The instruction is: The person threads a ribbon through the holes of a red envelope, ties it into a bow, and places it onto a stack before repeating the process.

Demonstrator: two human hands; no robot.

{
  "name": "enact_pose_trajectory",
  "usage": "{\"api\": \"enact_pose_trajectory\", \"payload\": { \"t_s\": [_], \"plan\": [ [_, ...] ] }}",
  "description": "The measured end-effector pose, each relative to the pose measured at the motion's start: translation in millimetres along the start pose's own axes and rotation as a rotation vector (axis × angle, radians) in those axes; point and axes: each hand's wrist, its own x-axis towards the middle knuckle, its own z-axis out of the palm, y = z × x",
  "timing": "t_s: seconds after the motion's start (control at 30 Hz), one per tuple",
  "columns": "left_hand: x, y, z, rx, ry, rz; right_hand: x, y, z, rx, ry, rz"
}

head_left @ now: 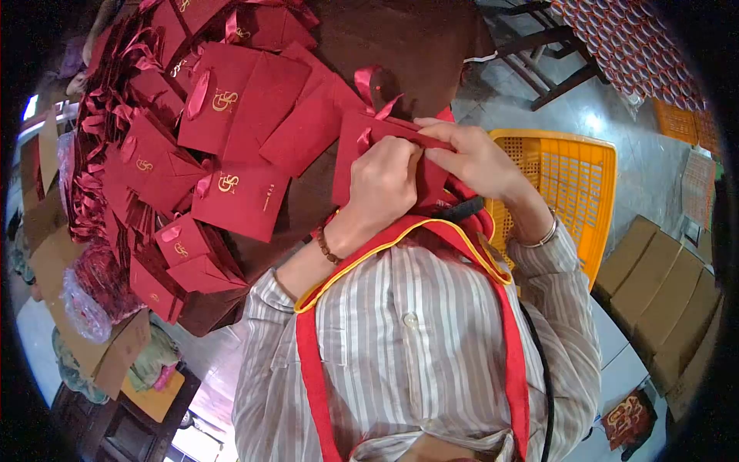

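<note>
A small dark-red paper gift bag point(348, 158) with a pink ribbon loop is in front of my chest, at the table's near edge. My left hand point(385, 179), a beaded bracelet on its wrist, is closed in a fist over the bag's face; its fingertips are hidden. With thumb and fingers, my right hand point(476, 158) pinches the bag's upper right edge. A silver bangle circles that wrist. Beside my left hand lie more red gift bags point(231, 196) with gold lettering and pink ribbons.
Many red bags are heaped across the brown-covered table point(408, 38) to the left. A yellow plastic crate point(604, 165) stands at my right. Farther right are cardboard boxes point(654, 285) and a patterned surface point(631, 46). Plastic-wrapped bundles point(96, 289) sit at the left.
</note>
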Motion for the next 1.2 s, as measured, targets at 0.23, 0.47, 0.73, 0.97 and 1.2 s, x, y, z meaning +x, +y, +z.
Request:
{"api": "enact_pose_trajectory", "payload": {
  "t_s": [0.23, 0.47, 0.73, 0.97, 1.2],
  "plan": [
    [5.9, 7.0, -4.0, 0.148, -0.111, 0.005, -4.2, -10.2, 5.8, -0.150, 0.089, -0.022],
    [5.9, 7.4, -4.5, 0.221, -0.145, 0.107, -4.1, -15.1, 2.6, -0.198, 0.117, 0.010],
    [1.0, 4.9, -4.9, 0.060, -0.066, 0.098, -3.0, -11.5, 0.9, -0.085, 0.078, 0.025],
    [9.7, 10.3, -13.5, 0.045, -0.132, 0.050, -6.0, -2.1, -8.8, -0.080, 0.073, -0.152],
    [40.9, -18.4, -43.3, 0.241, -0.258, 0.075, -10.5, -0.3, -17.9, 0.031, 0.004, -0.251]
  ]
}}
